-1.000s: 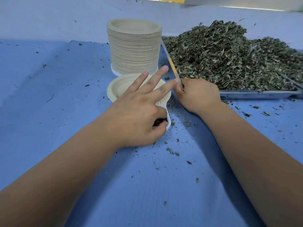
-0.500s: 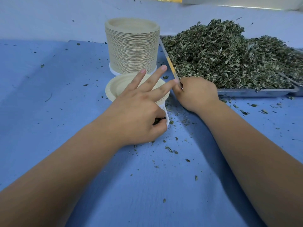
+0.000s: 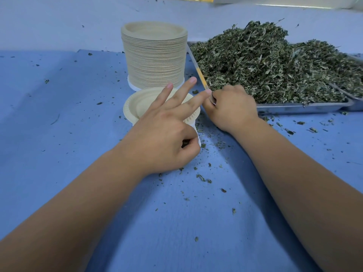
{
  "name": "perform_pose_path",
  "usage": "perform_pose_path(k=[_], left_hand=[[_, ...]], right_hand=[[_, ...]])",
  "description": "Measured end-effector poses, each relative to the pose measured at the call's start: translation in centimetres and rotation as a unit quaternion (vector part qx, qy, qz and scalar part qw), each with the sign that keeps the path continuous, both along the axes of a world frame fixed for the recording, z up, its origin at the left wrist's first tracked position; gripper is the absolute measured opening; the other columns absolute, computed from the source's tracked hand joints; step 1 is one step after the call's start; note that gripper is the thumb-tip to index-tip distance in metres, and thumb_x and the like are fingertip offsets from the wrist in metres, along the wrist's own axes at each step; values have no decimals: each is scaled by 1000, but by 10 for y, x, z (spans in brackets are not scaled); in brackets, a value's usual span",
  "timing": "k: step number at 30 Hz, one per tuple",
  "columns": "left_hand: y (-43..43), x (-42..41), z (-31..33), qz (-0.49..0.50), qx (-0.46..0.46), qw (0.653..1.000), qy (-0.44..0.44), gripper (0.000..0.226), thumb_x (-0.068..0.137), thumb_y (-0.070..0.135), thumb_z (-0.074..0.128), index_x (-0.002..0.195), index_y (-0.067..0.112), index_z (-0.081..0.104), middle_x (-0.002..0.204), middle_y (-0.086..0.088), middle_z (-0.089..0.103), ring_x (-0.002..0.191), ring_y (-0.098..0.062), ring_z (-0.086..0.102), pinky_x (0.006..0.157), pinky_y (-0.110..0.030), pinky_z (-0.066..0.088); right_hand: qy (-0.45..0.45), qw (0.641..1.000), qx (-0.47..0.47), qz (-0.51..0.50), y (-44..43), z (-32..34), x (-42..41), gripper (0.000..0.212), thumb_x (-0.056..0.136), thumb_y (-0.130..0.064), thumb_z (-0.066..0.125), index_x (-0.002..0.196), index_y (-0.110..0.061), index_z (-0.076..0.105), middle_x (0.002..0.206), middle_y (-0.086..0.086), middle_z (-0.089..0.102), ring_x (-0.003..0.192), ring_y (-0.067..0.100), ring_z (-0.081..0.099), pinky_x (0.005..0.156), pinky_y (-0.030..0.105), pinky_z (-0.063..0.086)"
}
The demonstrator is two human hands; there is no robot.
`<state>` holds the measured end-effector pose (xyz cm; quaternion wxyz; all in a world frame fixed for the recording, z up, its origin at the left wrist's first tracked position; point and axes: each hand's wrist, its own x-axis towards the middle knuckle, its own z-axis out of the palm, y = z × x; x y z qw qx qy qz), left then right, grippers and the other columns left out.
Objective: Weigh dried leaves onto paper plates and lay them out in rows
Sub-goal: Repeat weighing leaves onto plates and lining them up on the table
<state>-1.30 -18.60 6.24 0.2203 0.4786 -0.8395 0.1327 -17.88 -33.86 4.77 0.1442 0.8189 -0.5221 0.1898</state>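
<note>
A single paper plate (image 3: 137, 107) sits on a white scale (image 3: 197, 137), mostly hidden under my left hand (image 3: 163, 134). That hand pinches a few dried leaf bits between thumb and forefinger, its other three fingers stretched over the plate. My right hand (image 3: 231, 108) is curled at the near left corner of the metal tray (image 3: 294, 107), gripping its rim. A big heap of dried leaves (image 3: 265, 61) fills the tray. A tall stack of paper plates (image 3: 154, 55) stands just behind the single plate.
Blue cloth (image 3: 68, 124) covers the table, strewn with leaf crumbs around the scale and in front of the tray. A second tray edge (image 3: 353, 95) shows at far right. A pale wall runs along the back.
Both hands stay almost where they were; the view has shifted slightly. My left hand keeps its pinch on the leaf bits.
</note>
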Motion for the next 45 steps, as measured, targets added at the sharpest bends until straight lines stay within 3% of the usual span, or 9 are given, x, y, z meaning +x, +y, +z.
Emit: perform_pose_path(k=[4,8,13,19,25,30,34,39,45], left_hand=[[-1,7,-1,24,-27,995,96,35,98,30,50,96,19,83,163,-5,38,157,-29,20,125,-55,16],[-5,27,-3,82,-50,982,165,40,102,29,43,115,15,78,161,-6,40,155,-29,22,124,-53,20],[-7,54,-6,180,-35,909,375,41,102,29,38,116,20,75,158,6,44,154,-13,24,109,-2,14],[-10,76,-12,302,-74,745,591,41,98,35,34,103,26,74,144,17,56,101,-14,65,104,-35,46],[-15,81,-18,296,-54,734,609,43,96,36,33,96,25,75,156,14,47,93,25,52,92,-22,38],[-20,78,-18,257,-44,719,645,42,93,38,35,82,28,73,150,15,53,82,42,38,79,2,25],[-18,75,-16,250,-27,719,648,42,96,37,34,82,29,73,155,11,49,92,34,43,82,3,25],[-13,72,-15,257,-11,721,643,39,99,34,36,109,25,72,142,18,55,139,-4,42,100,-13,28],[-14,70,-15,247,8,716,652,36,104,27,36,111,17,70,90,51,54,92,30,45,77,6,25]], right_hand=[[40,993,94,-53,0,7,4,67,89,-78,29,118,-22,55,127,10,53,121,37,49,95,59,43],[73,975,197,-67,-7,19,6,76,75,-93,22,113,-31,47,102,1,59,91,29,54,83,46,43],[102,964,239,-49,-9,27,6,87,71,-95,23,119,-30,55,102,0,61,94,31,59,85,46,48],[80,990,111,-34,-10,10,3,59,89,-80,32,87,-25,54,78,-1,54,70,22,55,65,36,43],[49,985,163,-18,-21,17,0,69,86,-86,21,82,-26,55,77,1,60,68,20,55,56,31,39],[84,982,151,-71,-19,24,2,93,71,-96,14,122,-30,57,129,13,50,123,38,46,96,59,42],[52,949,303,-73,-25,30,5,106,72,-96,19,158,-34,24,162,12,29,140,38,39,109,51,37],[79,957,279,-31,-30,29,9,77,90,-81,28,132,-22,52,107,1,61,88,22,55,77,35,42],[34,980,195,-16,-29,20,1,65,91,-82,24,69,-24,44,66,0,53,60,20,52,54,31,37]])
